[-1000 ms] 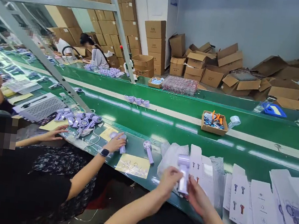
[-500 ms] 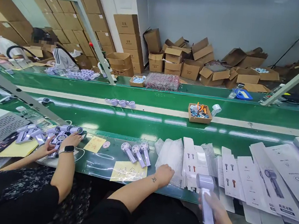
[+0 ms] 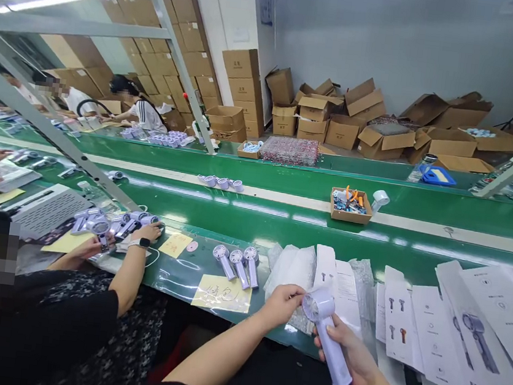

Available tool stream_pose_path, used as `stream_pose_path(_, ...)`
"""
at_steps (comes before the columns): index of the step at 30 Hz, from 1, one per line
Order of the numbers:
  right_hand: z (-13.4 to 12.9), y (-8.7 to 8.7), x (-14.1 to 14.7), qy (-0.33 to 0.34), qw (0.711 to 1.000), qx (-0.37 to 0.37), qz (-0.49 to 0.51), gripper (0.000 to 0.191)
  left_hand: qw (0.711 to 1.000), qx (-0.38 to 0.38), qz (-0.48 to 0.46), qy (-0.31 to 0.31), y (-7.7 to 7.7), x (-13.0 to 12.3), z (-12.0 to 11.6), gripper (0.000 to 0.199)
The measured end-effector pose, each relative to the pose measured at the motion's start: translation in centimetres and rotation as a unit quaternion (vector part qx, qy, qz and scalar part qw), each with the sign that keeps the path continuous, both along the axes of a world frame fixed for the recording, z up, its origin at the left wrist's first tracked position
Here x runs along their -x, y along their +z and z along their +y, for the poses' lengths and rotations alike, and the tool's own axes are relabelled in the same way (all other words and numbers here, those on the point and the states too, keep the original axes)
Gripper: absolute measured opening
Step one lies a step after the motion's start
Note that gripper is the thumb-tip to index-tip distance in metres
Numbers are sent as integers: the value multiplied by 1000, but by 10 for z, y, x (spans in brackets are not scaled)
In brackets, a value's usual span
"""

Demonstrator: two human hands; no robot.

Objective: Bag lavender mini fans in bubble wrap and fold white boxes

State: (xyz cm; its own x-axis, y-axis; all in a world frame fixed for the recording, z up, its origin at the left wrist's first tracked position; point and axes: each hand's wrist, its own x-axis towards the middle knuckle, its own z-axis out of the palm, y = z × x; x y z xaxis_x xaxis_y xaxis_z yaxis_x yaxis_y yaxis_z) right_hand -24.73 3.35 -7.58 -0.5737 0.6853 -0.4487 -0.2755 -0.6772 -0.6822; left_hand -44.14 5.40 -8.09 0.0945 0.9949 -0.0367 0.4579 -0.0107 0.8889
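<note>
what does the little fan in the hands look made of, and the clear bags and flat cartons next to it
Handheld fan, held in the right hand: probably smooth matte lilac plastic, with an even moulded look. Clear bags by the left hand: thin glossy plastic film, wrinkled and see-through. Flat cartons: white printed paperboard, judging by the creases and cut flaps.

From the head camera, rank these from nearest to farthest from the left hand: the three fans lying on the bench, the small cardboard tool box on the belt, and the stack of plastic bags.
Measured from the left hand:
1. Plastic bags, just behind the fingers, touching or nearly so.
2. Three fans, lying side by side to its left on the bench.
3. Cardboard tool box, far across on the belt, up and to the right.
</note>
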Motion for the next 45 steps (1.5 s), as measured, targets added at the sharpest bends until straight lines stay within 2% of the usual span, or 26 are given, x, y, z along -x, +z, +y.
stream_pose_path(2, 0, -1, -2, 2, 999, 12, -40, 49, 995, 11, -77, 69, -5, 0, -6, 26)
stream_pose_path(4, -1, 0, -3, 3, 997, 18, -72, 46, 993, -48, -69, 88, -7, 1, -10, 23)
stream_pose_path(7, 0, 9, 0, 7, 995, 11, -96, 47, 976, -209, 20, 59, -4, 1, -15, 23)
stream_pose_path(9, 1, 15, 3, 5, 995, -2, -101, 54, 950, -300, 73, 41, -1, 2, -18, 22)
stream_pose_path(12, 0, 23, 6, -17, 996, 1, -93, 62, 907, -398, 139, 13, 3, 3, -25, 18)
stream_pose_path(16, -3, 30, 3, -23, 997, 11, -75, 77, 863, -469, 187, 3, 9, -4, -26, 17)
stream_pose_path(19, -4, 36, -3, -24, 998, 23, -60, 74, 837, -507, 206, -25, 15, -12, -24, 19)
stream_pose_path(22, -7, 37, -6, -61, 997, 29, -46, 68, 815, -524, 233, -75, 14, -16, -27, 26)
stream_pose_path(25, -10, 30, -4, -99, 991, 58, -67, 60, 819, -510, 239, -107, 0, -15, -30, 25)
stream_pose_path(28, -11, 23, -3, -152, 980, 98, -86, 54, 853, -460, 226, -98, -16, -14, -27, 13)
stream_pose_path(31, -12, 19, -6, -205, 969, 95, -97, 51, 885, -405, 213, -88, -21, -21, -20, 13)
stream_pose_path(33, -14, 19, -7, -214, 968, 72, -109, 50, 900, -379, 182, -116, -16, -32, -16, 12)
stream_pose_path(35, -16, 19, -6, -190, 973, 65, -109, 46, 920, -339, 147, -130, -9, -46, -11, 12)
stream_pose_path(38, -17, 14, -4, -154, 977, 109, -98, 37, 943, -258, 157, -137, 2, -61, -7, 14)
stream_pose_path(40, -16, 8, -5, -164, 974, 129, -88, 36, 945, -213, 175, -176, 6, -65, -7, 17)
stream_pose_path(42, -13, 2, -8, -170, 973, 136, -78, 36, 956, -154, 145, -201, 11, -65, -10, 19)
stream_pose_path(45, -8, -2, -17, -164, 973, 140, -80, 30, 986, -12, 33, -163, 24, -61, -14, 22)
